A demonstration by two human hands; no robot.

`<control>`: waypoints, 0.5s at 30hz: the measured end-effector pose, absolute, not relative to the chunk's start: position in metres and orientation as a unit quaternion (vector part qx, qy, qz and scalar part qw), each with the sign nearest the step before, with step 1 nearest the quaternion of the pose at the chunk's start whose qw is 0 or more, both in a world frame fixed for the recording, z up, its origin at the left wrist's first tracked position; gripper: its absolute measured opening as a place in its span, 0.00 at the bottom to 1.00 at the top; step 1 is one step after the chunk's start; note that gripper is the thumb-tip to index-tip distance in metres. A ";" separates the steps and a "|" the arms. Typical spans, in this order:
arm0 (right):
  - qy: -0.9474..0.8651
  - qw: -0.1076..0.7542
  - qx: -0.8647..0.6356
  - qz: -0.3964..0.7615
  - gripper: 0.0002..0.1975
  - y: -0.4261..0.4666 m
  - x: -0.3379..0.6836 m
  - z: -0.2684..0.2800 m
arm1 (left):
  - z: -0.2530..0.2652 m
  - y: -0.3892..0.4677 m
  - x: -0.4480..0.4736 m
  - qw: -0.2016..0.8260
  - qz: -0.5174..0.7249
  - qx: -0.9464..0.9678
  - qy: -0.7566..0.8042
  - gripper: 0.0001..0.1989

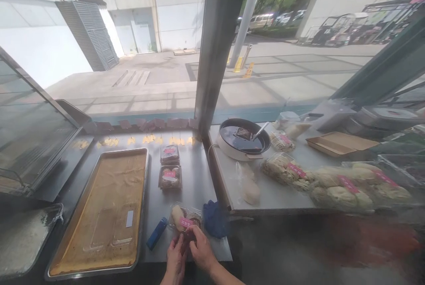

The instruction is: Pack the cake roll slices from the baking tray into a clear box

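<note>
Both my hands meet at the near edge of a steel counter (192, 179). My left hand (175, 258) and my right hand (201, 247) pinch the near end of a clear plastic pack of pastries (184, 219) with a pink label. The pack lies flat on the counter, between a blue lighter-like tube (157, 233) on the left and a blue cloth (215, 218) on the right. Two more labelled clear boxes (170, 166) sit further back.
A large metal baking tray (99, 214) lined with brown paper lies at left. On the right counter stand a round electric pan (245, 140) with dark liquid, bagged buns (341, 183) with pink labels, and a cardboard tray (338, 143). A glass window faces a paved yard.
</note>
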State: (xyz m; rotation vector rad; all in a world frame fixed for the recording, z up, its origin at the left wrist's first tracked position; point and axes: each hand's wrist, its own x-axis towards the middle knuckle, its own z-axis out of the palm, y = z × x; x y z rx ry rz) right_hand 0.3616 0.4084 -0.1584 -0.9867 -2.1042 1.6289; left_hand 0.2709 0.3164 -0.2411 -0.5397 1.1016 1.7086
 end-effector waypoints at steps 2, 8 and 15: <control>-0.731 0.151 -0.345 0.569 0.21 0.410 0.362 -0.158 | -0.245 0.318 0.269 0.495 0.711 -0.209 0.454 0.10; -0.726 0.158 -0.352 0.569 0.19 0.419 0.359 -0.148 | -0.244 0.327 0.264 0.503 0.705 -0.178 0.467 0.17; -0.598 0.204 -0.439 0.638 0.14 0.397 0.375 -0.149 | -0.242 0.333 0.259 0.461 0.659 -0.137 0.579 0.28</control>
